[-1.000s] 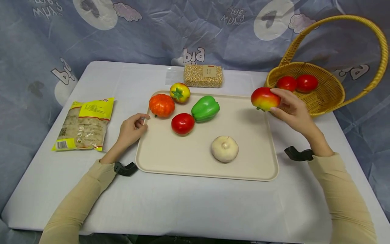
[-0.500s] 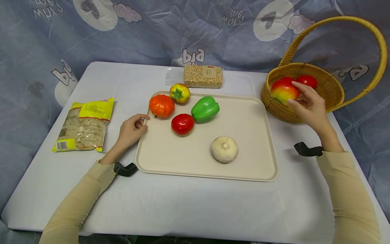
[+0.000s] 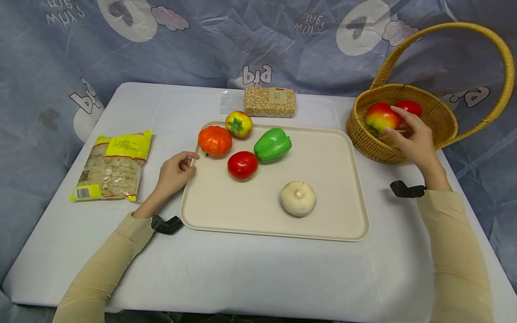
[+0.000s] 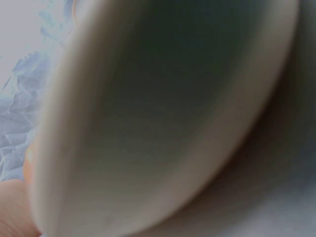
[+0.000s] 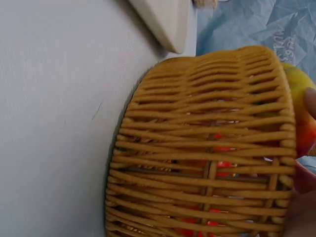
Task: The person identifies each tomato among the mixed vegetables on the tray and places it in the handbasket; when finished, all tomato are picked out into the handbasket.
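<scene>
My right hand (image 3: 416, 139) pinches a red-and-yellow fruit (image 3: 381, 117) between thumb and fingers, within the mouth of the wicker basket (image 3: 373, 150). Behind it a red tomato (image 3: 409, 107) lies in the basket. In the right wrist view, the basket's woven side (image 5: 207, 148) hides most of that hand, and the yellow part of the fruit (image 5: 296, 84) shows past the rim. At the left, my left hand (image 3: 174, 174) grips the left rim of the beige tray (image 3: 274, 231) with curled fingers. The left wrist view is mostly a blurred pale rim.
On the tray are an orange pumpkin (image 3: 215, 141), a yellow-red fruit (image 3: 239, 124), a green pepper (image 3: 272, 145), a red tomato (image 3: 243, 165) and a white round vegetable (image 3: 298, 198). A grain pack (image 3: 269, 102) lies behind it; a yellow bag (image 3: 111, 166) lies left.
My right hand has moved right with the red-and-yellow fruit, from above the tray's right edge into the basket's mouth. The left hand has stayed at the tray's rim.
</scene>
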